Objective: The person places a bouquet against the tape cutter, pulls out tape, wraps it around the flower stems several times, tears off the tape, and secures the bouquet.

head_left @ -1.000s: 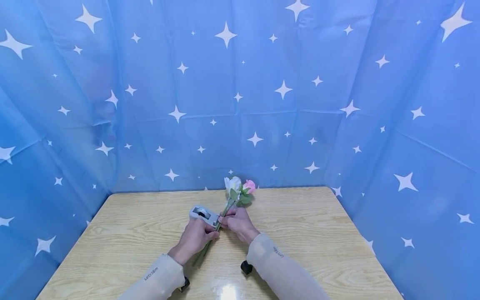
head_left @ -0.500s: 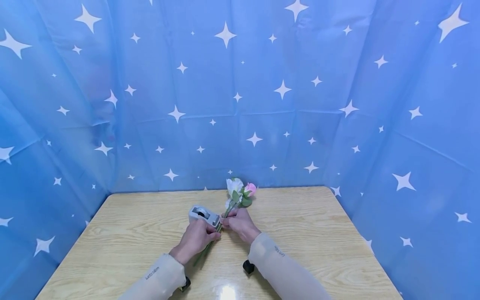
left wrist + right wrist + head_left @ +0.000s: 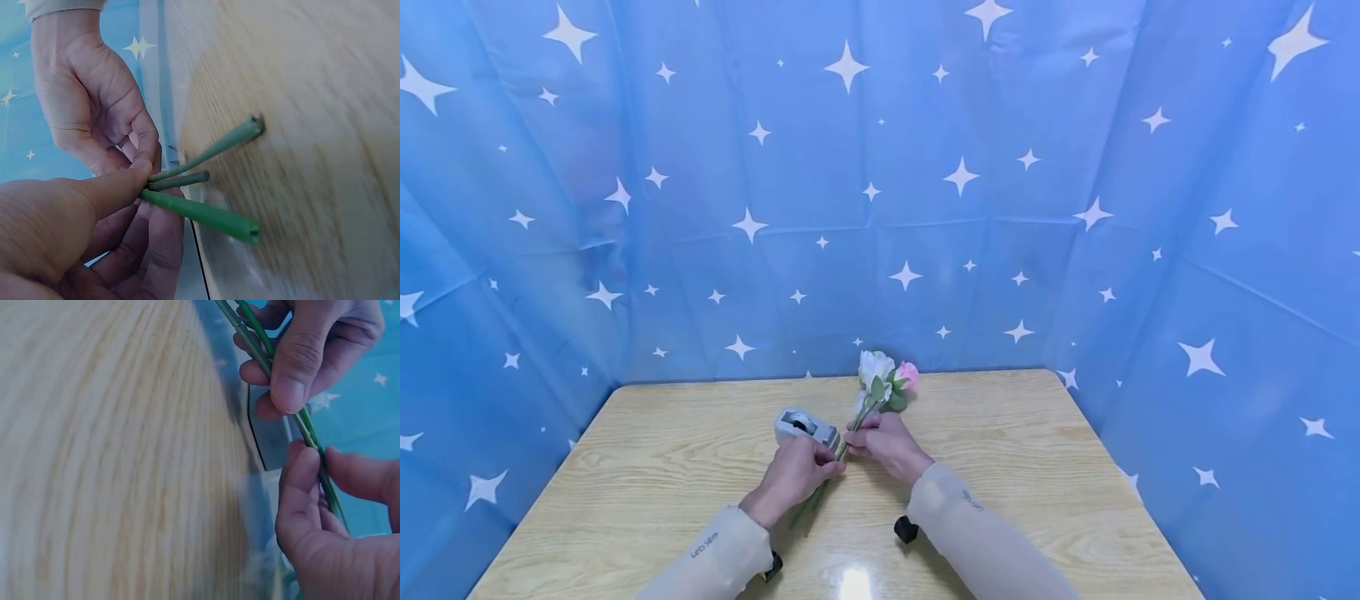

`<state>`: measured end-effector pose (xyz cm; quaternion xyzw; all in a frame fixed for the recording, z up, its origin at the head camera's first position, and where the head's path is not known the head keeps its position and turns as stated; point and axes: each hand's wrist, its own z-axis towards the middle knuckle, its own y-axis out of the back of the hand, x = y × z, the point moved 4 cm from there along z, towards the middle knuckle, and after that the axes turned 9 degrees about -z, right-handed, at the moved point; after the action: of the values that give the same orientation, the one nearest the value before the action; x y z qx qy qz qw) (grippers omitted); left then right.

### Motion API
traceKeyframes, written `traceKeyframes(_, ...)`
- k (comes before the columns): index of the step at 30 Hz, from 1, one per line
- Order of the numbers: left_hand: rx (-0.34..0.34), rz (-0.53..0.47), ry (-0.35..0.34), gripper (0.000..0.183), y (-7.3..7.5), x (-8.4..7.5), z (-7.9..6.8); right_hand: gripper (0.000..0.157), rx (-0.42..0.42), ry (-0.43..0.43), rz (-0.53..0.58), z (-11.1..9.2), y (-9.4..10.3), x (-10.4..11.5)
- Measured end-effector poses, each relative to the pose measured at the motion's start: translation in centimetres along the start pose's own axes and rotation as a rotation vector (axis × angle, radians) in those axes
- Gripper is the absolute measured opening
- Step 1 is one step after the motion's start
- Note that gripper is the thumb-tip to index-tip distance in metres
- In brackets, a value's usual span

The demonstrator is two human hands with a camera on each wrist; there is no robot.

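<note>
1. Comparing the head view with half a second ago, I note the white flower and pink rosebud sitting slightly farther right. The right hand has shifted right too.
2. Left hand: little changed, thumb and fingers clamped on the green stems, three ends splayed beyond its grip.
3. Right hand: curled round the green stems just above, thumb and index either side; I cannot tell how firmly.
4. Green stems slant from near left to far right, by the right end of the tape dispenser, over the wood-grain table.
5. My judgement: bundling continues; the left hand anchors while the right adjusts.
</note>
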<state>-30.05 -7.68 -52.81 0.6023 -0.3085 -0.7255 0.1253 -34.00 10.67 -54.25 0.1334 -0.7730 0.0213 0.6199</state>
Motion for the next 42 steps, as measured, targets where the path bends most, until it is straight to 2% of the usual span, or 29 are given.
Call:
traceKeyframes(7, 0.001, -0.049, -0.027, 0.013, 0.1, -0.5, -0.4, 0.024, 0.023, 0.023, 0.01, -0.7, 0.6, 0.6)
traceKeyframes(21, -0.006, -0.077, -0.075, 0.013, 0.1, -2.0, -1.2, 0.027, 0.052, 0.073, 0.04, -2.1, 2.0, 1.7)
traceKeyframes(30, -0.032, -0.083, -0.106, 0.01, 0.2, -3.0, -1.5, 0.028, 0.062, 0.113, -0.017, -3.2, 3.3, 2.7)
traceKeyframes(42, -0.021, -0.192, -0.14, 0.017, 0.2, -3.3, -1.6, 0.022, 0.082, 0.178, -0.029, -4.3, 4.6, 3.9)
